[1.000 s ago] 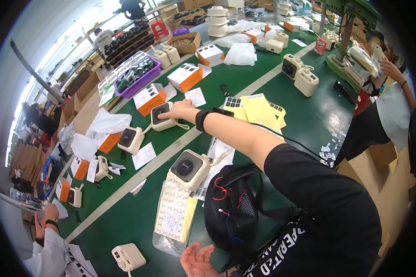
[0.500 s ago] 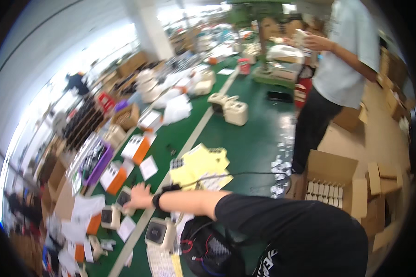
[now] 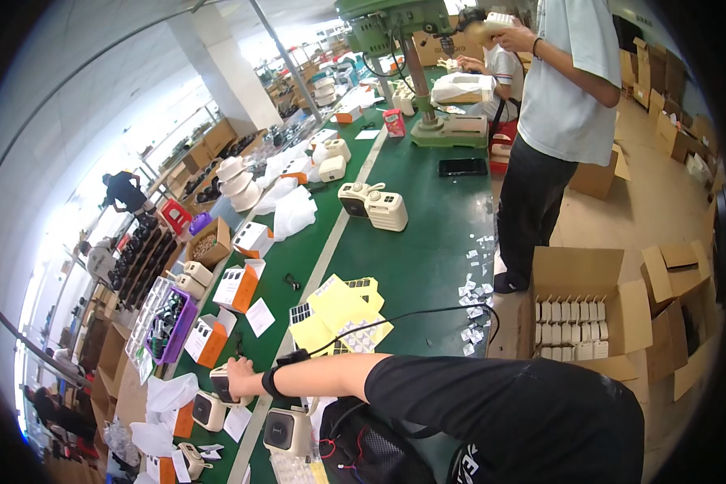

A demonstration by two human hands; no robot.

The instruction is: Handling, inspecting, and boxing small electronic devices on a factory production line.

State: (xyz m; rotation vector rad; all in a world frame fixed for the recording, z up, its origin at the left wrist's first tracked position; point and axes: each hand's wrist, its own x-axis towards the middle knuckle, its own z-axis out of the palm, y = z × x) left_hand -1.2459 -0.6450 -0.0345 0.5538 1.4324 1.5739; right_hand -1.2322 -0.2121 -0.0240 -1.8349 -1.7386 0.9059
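Note:
My right hand (image 3: 240,379) reaches across to the left with its fingers closed over the top of a cream box-shaped device (image 3: 221,385) that has a dark square front. The device stands on the green table. Close beside it is a similar cream unit (image 3: 208,411), and nearer to me another cream unit (image 3: 286,431) with a dark front. A black wristband (image 3: 269,382) circles my right wrist. Under my forearm lies a black mesh-sided bag (image 3: 371,448) with thin red wires by it. My left hand is out of view.
Yellow sticker sheets (image 3: 335,310), a black cable (image 3: 427,311), orange-and-white boxes (image 3: 235,286) and a purple tray (image 3: 187,327) lie on the table. Farther off stand two cream units (image 3: 373,207) and a green drill press (image 3: 427,121). A person (image 3: 569,105) stands right, beyond an open carton (image 3: 577,270).
The view has shifted and become sharper. My right hand stays at the same cream device, its fingers now closed down on it rather than spread.

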